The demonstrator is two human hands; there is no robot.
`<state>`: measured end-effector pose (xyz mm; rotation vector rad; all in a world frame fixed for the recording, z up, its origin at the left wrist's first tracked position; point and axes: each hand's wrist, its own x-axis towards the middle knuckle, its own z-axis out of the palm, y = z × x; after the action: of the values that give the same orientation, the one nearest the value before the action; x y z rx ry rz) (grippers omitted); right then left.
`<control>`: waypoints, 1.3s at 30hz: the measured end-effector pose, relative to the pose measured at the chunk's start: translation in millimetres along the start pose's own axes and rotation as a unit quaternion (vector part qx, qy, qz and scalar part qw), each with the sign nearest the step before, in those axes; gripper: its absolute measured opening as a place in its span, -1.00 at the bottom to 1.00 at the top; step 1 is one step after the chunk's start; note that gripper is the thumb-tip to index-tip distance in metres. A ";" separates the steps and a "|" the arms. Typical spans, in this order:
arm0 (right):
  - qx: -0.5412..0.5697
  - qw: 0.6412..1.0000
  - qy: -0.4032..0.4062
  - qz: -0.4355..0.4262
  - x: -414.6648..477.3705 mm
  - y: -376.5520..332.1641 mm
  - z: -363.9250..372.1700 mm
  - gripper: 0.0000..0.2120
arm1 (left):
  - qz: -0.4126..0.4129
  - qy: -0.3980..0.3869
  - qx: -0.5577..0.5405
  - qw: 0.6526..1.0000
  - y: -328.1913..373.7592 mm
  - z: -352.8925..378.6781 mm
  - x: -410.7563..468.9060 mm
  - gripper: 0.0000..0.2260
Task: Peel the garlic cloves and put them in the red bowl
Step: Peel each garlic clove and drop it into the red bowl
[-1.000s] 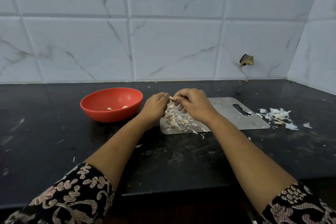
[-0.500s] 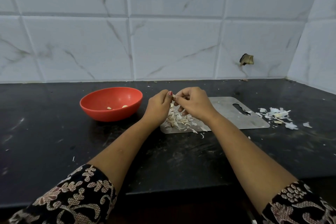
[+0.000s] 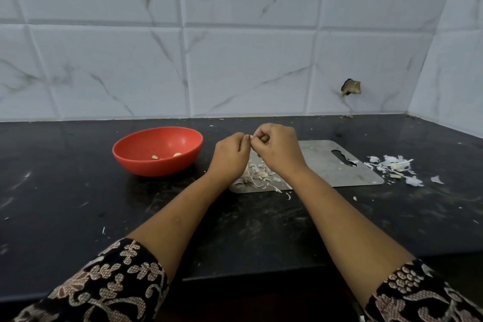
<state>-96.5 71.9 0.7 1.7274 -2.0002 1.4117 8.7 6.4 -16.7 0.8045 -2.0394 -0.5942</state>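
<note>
Your left hand (image 3: pixel 230 154) and right hand (image 3: pixel 279 151) meet with fingers curled, both pinching one garlic clove (image 3: pixel 251 137) between their tips. Left of the grip, only two peeled cloves (image 3: pixel 155 157) lie in the red bowl (image 3: pixel 156 168), so I'd judge you are early in the job. Directly beneath the grip a heap of cloves and skins (image 3: pixel 257 175) waits on the steel board (image 3: pixel 326 165); how many are unpeeled I cannot tell.
</note>
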 end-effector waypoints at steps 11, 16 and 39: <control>-0.130 0.984 -0.087 0.089 6.0 21.9 -27.1 -0.87 | -0.100 -0.035 -0.219 0.970 -9.8 -4.5 1.4 -0.67; -0.145 0.971 -0.158 0.102 6.5 26.6 -30.3 -0.90 | -0.091 -0.082 -0.191 0.974 -13.8 -1.3 1.5 -0.67; 0.065 0.993 -0.096 0.021 1.4 7.0 -8.1 -0.86 | -0.057 -0.047 -0.115 0.991 -2.6 -6.9 -1.4 -0.68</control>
<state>-106.4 75.9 2.2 1.9559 -2.0938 1.4705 16.0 4.8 -15.5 0.7717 -1.9722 -0.9285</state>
